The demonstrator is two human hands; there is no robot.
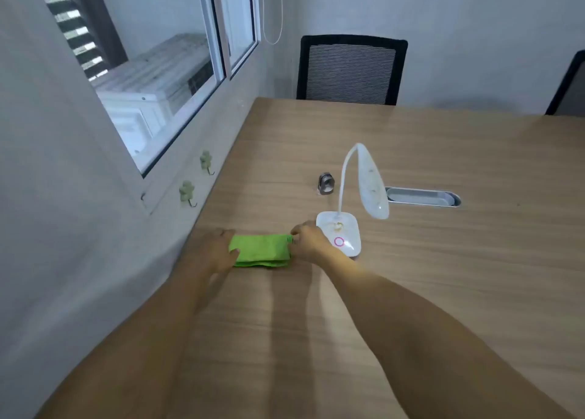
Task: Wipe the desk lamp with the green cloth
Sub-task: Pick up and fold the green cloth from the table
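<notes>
Here the green cloth (pixel 261 250) lies folded into a thick rectangle on the wooden table (pixel 443 260), close to the table's left edge along the wall and nearer the person's side than the far edge. The left hand (pixel 212 254) rests against the cloth's left end, its thumb lying on top of the fabric and the other fingers curled loosely around that end, though how firmly they grip cannot be told. The right hand (pixel 308 241) is at the cloth's right end, its fingers drawn narrow and pinching a small tuft of fabric at the upper right corner. Both bare forearms reach in from the near edge of the table.

Just beside the right hand stands the white desk lamp (pixel 348 209); the hand's back touches or nearly touches the left rim of its base, which carries a pink ring. The lamp's thin neck rises and bends over, with the long head hanging tilted to the right. Beyond the lamp, toward the middle of the table, sits a small metal object (pixel 326 183), and to its right a grey cable slot (pixel 422 196) is set into the tabletop. A black mesh chair (pixel 351 70) stands at the table's far edge.
</notes>
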